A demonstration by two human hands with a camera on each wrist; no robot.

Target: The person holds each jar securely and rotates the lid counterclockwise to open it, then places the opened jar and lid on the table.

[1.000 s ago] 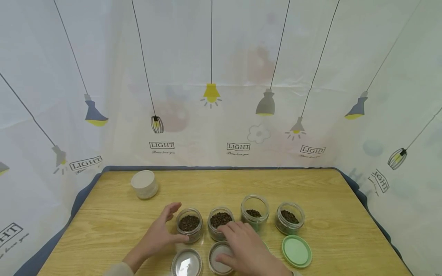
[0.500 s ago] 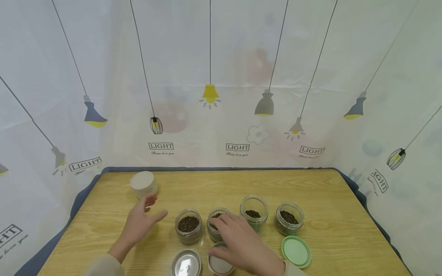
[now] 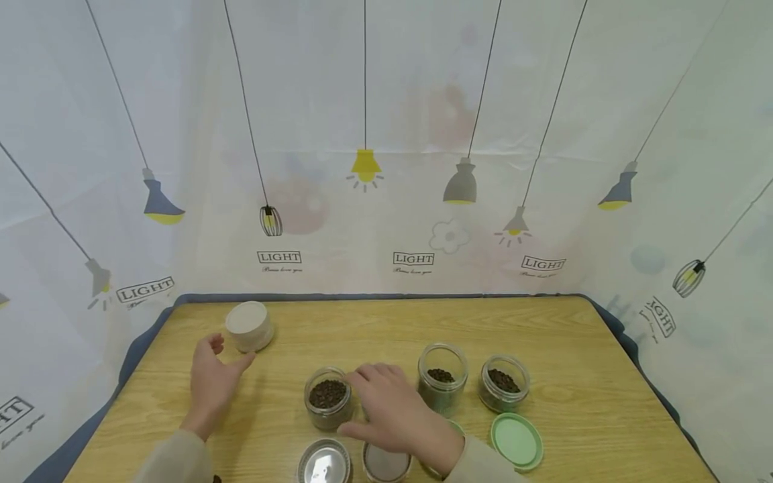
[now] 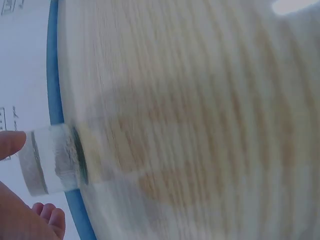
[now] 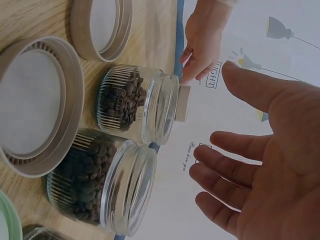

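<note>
My left hand (image 3: 211, 384) is beside a white-lidded glass jar (image 3: 249, 327) at the back left. Its fingers and thumb are spread and apart from the jar in the head view. In the left wrist view, the thumb (image 4: 11, 145) appears near the jar's lid (image 4: 34, 165). My right hand (image 3: 395, 409) hovers with loosely bent fingers, holding nothing. Below it, a jar of dark coffee beans (image 5: 95, 185) is mostly hidden in the head view but shows in the right wrist view. Left of that stands another open bean jar (image 3: 328, 397).
Two more open jars hold beans: a taller jar (image 3: 443, 376) and a shorter jar (image 3: 504, 384) at the right. Grey-beige lids (image 3: 325, 463) lie in front, with a green lid (image 3: 517, 441) to the right. Another green lid is partly covered by the right forearm. Printed curtains surround the table.
The left hand has left the area by the leftmost bean jar and moved left and back to the lidded jar. The right hand has shifted slightly left over the second jar.
</note>
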